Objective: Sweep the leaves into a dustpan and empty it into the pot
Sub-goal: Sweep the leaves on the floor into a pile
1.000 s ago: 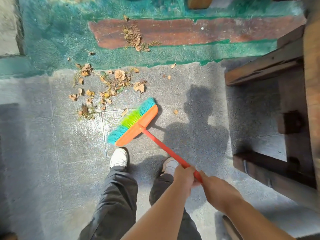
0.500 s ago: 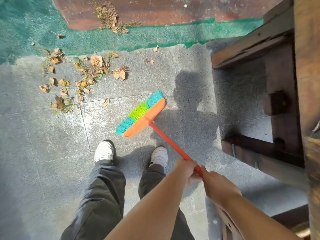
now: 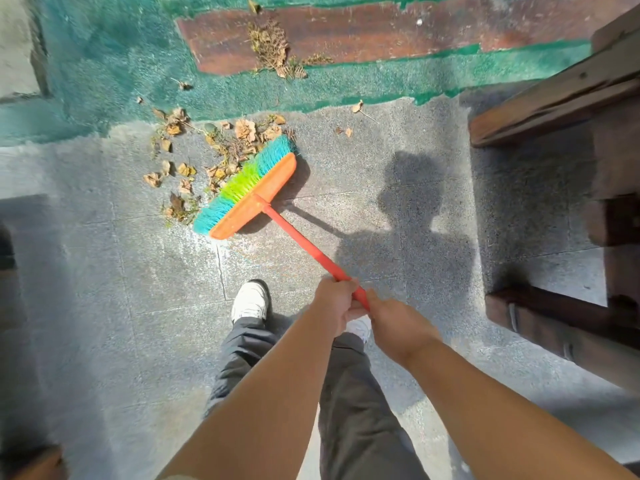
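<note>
An orange broom (image 3: 254, 197) with blue and green bristles rests on the grey paving, its bristles touching a loose heap of dry brown leaves (image 3: 194, 161). My left hand (image 3: 334, 301) grips the orange handle, and my right hand (image 3: 398, 327) grips it just behind, closer to me. A second clump of dry leaves (image 3: 273, 51) lies farther off on the reddish strip. A few single leaves (image 3: 356, 107) lie to the right of the heap. No dustpan or pot is in view.
Dark wooden beams of a bench or frame (image 3: 561, 95) stand along the right side. A green painted band (image 3: 346, 88) crosses the ground ahead. My white shoes (image 3: 251, 301) and grey trousers are below the broom. A brown object (image 3: 34, 462) sits at the bottom left corner.
The broom head has gone forward from the bare paving to the edge of the leaf heap. Both hands kept their grip on the handle.
</note>
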Demonstrator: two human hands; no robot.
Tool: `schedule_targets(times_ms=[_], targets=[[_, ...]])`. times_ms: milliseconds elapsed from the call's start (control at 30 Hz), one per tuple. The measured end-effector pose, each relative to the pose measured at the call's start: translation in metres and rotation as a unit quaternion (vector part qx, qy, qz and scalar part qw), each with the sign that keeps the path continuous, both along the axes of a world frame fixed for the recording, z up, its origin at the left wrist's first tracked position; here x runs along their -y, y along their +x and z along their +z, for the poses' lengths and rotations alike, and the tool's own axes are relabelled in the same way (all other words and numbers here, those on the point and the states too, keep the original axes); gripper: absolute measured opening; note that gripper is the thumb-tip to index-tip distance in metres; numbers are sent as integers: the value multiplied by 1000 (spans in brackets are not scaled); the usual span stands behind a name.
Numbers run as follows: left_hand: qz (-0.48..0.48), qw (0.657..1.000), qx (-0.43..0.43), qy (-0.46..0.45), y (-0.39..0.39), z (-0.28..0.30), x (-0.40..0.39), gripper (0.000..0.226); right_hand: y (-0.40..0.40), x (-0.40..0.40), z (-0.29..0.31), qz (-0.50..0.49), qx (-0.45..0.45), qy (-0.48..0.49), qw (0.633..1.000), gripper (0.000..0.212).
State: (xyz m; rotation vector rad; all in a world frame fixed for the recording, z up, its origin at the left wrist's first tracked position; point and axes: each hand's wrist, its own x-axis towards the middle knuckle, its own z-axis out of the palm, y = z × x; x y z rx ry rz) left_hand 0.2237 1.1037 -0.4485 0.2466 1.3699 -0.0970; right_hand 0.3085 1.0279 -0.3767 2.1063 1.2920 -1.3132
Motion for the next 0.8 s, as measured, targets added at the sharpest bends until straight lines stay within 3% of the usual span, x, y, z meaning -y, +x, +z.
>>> schedule_targets(times_ms=[200, 333, 533, 700, 800], targets=[[-21, 998, -11, -61, -3, 20, 51, 14, -6, 53, 22, -23, -19, -30, 999, 42], [-6, 995, -8, -104, -12, 14, 59, 10, -15, 59, 14, -2, -15, -76, 997, 53], [28, 997, -9, -70, -35, -10, 18, 7, -29, 13, -9, 57, -1, -59, 997, 55], [41, 999, 9, -33, -35, -8, -7, 24, -25, -23, -1, 92, 18, -54, 994, 51], [45, 998, 29, -20, -36, 9, -12, 9, -29, -30, 20, 89, 22, -33, 995, 47]])
